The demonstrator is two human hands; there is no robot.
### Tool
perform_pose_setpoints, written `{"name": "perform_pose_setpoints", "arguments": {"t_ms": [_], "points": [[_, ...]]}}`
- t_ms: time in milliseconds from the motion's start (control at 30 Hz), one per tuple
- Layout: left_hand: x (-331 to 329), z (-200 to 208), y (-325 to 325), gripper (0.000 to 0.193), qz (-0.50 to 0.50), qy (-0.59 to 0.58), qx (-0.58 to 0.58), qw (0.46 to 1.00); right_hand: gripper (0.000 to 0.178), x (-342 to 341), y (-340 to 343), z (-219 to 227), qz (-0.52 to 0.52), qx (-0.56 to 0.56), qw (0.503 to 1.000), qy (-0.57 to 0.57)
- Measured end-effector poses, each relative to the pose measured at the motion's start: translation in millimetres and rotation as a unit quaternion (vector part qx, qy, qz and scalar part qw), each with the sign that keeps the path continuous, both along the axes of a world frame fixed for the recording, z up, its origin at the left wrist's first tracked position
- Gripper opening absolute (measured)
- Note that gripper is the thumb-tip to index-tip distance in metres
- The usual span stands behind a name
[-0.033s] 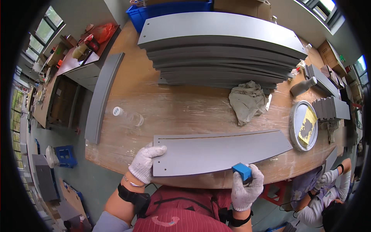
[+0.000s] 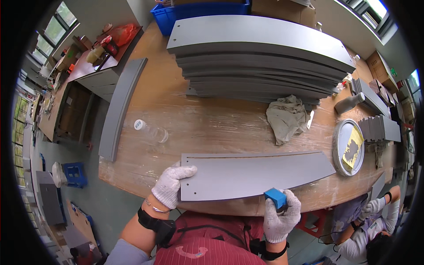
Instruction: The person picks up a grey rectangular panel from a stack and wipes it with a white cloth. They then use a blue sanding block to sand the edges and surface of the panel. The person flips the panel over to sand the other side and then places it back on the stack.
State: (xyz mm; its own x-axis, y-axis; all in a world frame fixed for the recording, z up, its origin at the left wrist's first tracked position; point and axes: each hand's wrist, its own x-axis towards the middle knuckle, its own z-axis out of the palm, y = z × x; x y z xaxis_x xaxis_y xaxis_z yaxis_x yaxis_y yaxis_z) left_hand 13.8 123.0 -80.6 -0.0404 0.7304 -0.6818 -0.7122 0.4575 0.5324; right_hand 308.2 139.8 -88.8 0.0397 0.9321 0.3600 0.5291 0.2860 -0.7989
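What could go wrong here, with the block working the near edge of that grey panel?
1. The curved grey panel lies at the near edge of the wooden table, steadied only by the left hand; it may slide off.
2. The right hand holds the blue block at the panel's edge; a slip might scrape the glove.

Open room: bare tabletop [image 2: 212,128] across the frame's middle.
Obstacles: bottle [image 2: 150,130] centre-left, rag [image 2: 288,118] centre-right, stacked panels [image 2: 260,57] above.

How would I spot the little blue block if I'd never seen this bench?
Find the long wooden bench. On its near side lies one grey curved panel. The blue block sits at that panel's near edge, gripped by the gloved right hand, the only blue thing on the bench.
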Motion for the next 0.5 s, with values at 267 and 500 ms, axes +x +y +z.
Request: {"name": "perform_pose_setpoints", "arguments": {"t_ms": [267, 500], "points": [[3, 2, 2, 0.037, -0.018, -0.054, 0.034, 0.998, 0.050, -93, -9, 56, 0.262, 0.081, 0.960, -0.054], [6, 8, 5, 0.031, -0.027, -0.063, 0.001, 0.998, 0.060, -111, -17, 78, 0.274, 0.111, 0.948, -0.117]]}}
